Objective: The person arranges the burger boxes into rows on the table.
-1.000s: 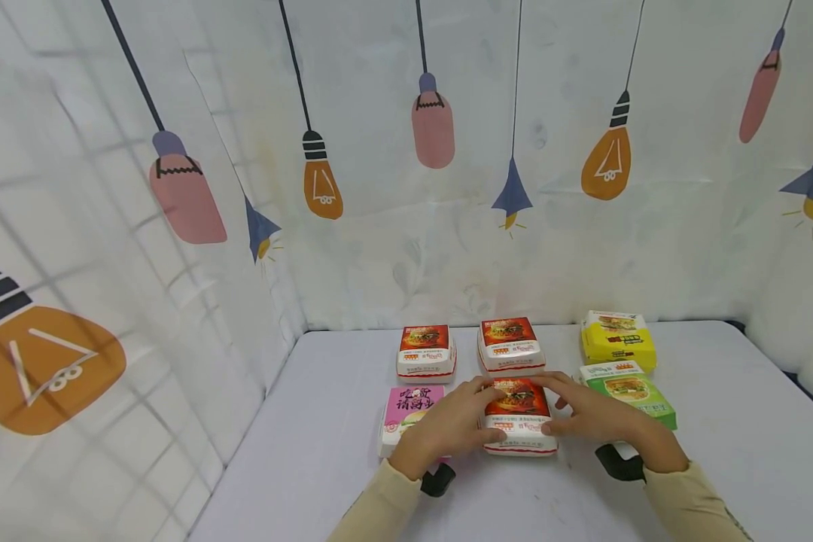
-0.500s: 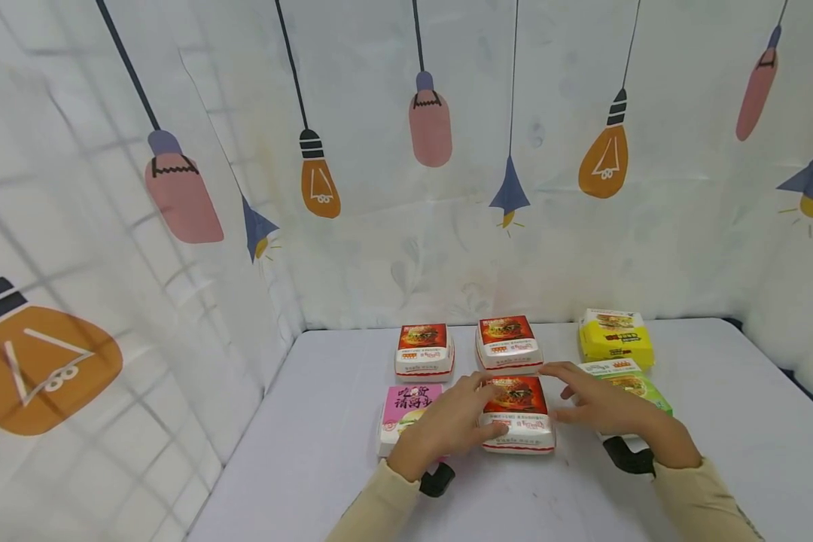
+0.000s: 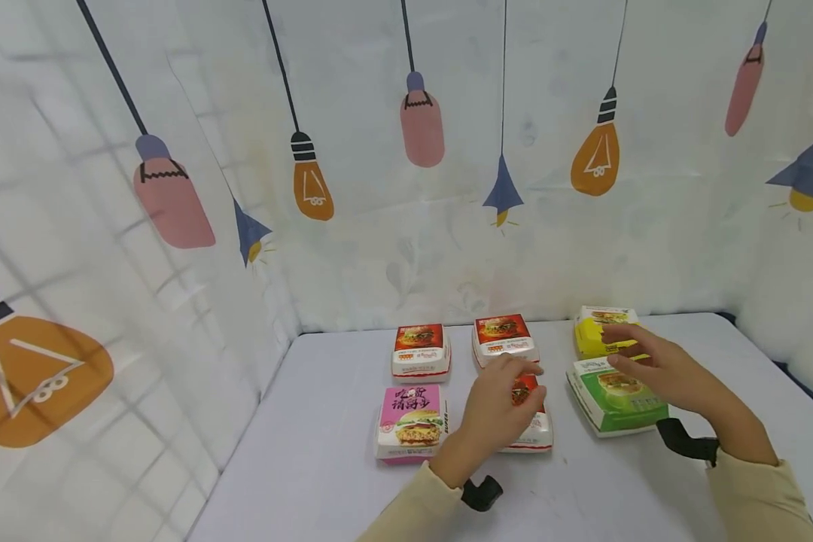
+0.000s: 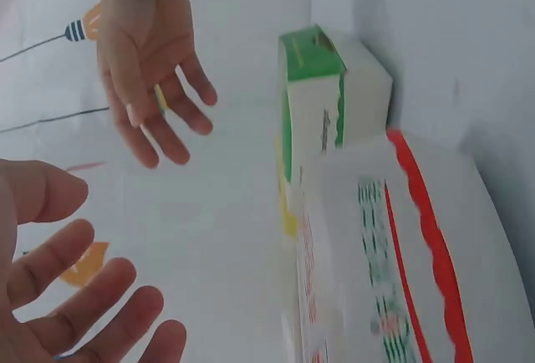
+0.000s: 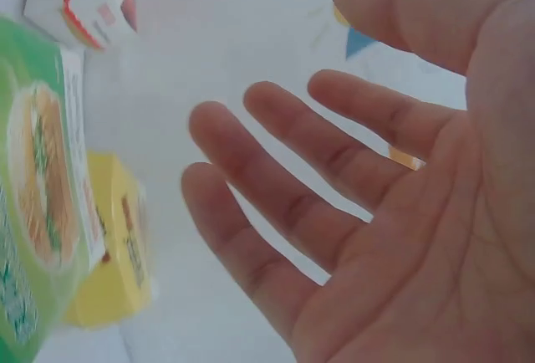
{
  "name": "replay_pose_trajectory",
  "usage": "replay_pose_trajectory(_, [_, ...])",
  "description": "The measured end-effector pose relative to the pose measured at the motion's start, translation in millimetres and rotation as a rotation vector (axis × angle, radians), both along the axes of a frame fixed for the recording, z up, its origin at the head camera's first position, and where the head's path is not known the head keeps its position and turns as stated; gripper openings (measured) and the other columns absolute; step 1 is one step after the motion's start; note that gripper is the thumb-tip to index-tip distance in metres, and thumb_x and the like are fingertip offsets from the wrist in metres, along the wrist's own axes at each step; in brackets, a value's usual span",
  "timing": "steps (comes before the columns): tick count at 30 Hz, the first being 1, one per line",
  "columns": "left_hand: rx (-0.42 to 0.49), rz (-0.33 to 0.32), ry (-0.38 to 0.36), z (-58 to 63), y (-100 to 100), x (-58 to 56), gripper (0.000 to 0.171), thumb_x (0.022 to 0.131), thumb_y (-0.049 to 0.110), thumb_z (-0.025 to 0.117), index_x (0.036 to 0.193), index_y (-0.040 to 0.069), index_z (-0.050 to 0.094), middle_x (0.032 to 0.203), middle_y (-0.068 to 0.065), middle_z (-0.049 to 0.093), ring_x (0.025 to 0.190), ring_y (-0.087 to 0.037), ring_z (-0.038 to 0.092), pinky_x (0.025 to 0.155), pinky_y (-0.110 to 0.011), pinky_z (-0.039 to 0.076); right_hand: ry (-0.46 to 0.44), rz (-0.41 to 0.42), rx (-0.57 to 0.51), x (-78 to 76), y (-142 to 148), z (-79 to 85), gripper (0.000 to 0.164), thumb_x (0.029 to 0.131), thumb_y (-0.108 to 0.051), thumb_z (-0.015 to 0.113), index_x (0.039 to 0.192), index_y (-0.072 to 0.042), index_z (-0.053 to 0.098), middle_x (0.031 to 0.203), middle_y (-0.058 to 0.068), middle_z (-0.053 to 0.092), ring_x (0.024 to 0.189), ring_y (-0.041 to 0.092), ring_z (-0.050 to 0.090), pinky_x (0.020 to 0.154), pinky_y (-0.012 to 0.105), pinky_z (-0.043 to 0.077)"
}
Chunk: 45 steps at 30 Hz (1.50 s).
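My left hand (image 3: pixel 497 406), fingers loosely bent and holding nothing, is raised over the front red-and-white burger box (image 3: pixel 537 433) and hides much of its top. In the left wrist view this red-striped box (image 4: pixel 368 246) stands beside the spread fingers. My right hand (image 3: pixel 677 373) hovers over the right side of the green burger box (image 3: pixel 619 399), palm bare and fingers apart. Its fingertips overlap the yellow burger box (image 3: pixel 589 339) in the head view. The right wrist view shows the green box (image 5: pixel 38 171) and yellow box (image 5: pixel 117 246) left of the fingers.
A pink burger box (image 3: pixel 409 421) lies at the front left. Two more red-and-white boxes (image 3: pixel 420 354) stand behind in the back row. All rest on a white table (image 3: pixel 298 452), with a lamp-patterned cloth wall (image 3: pixel 366 263) behind and at the left.
Both hands have come off the front red-and-white box. The right hand has moved right and up, over the green box; the left has lifted and shifted slightly right. The boxes keep their places.
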State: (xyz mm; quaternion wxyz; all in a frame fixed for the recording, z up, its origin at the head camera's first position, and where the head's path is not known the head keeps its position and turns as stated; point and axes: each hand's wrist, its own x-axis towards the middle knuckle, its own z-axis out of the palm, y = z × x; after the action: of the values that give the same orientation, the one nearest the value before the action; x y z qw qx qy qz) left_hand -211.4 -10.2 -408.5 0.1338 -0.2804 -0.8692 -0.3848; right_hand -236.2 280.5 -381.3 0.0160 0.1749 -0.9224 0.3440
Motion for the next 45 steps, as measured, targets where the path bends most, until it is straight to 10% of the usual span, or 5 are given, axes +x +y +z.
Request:
replay_pose_trajectory(5, [0.065, -0.015, -0.094, 0.9, 35, 5.1, 0.028, 0.098, 0.026, 0.065, 0.127, 0.022, 0.064, 0.120, 0.006, 0.062, 0.108, -0.005, 0.057, 0.087, -0.015, 0.048, 0.008, -0.058, 0.012, -1.6, 17, -9.8, 0.049, 0.105, -0.029, 0.058, 0.145, -0.003, 0.046, 0.145, 0.024, 0.052, 0.119, 0.025, 0.060, 0.089, 0.033, 0.054])
replay_pose_trajectory(13, [-0.080, -0.053, -0.176, -11.5, 83, 15.7, 0.039, 0.098, 0.038, 0.065, 0.135, 0.029, 0.058, 0.133, 0.007, 0.051, 0.115, 0.000, 0.053, 0.090, -0.019, 0.049, -0.058, -0.079, 0.007, -7.3, 30, -33.5, 0.048, 0.107, -0.029, 0.054, 0.142, 0.003, 0.046, 0.148, 0.032, 0.040, 0.124, 0.054, 0.049, 0.094, 0.066, 0.047])
replay_pose_trajectory(28, [-0.113, 0.103, -0.341, -42.1, 117, 13.5, 0.061, 0.093, 0.040, 0.068, 0.148, 0.031, 0.044, 0.159, -0.007, 0.032, 0.141, -0.020, 0.042, 0.093, -0.037, 0.055, -0.166, -0.056, -0.006, -15.4, 48, -60.5, 0.051, 0.109, -0.025, 0.047, 0.153, -0.002, 0.036, 0.154, 0.036, 0.030, 0.125, 0.059, 0.048, 0.082, 0.061, 0.052])
replay_pose_trajectory(45, [-0.239, 0.109, -0.231, -57.6, 120, 7.7, 0.043, 0.096, 0.035, 0.067, 0.136, 0.027, 0.056, 0.136, 0.003, 0.046, 0.123, -0.007, 0.047, 0.076, -0.022, 0.049, -0.187, -0.034, 0.051, -19.0, 62, -62.0, 0.045, 0.107, -0.024, 0.053, 0.146, -0.002, 0.048, 0.150, 0.034, 0.039, 0.117, 0.050, 0.056, 0.082, 0.058, 0.052])
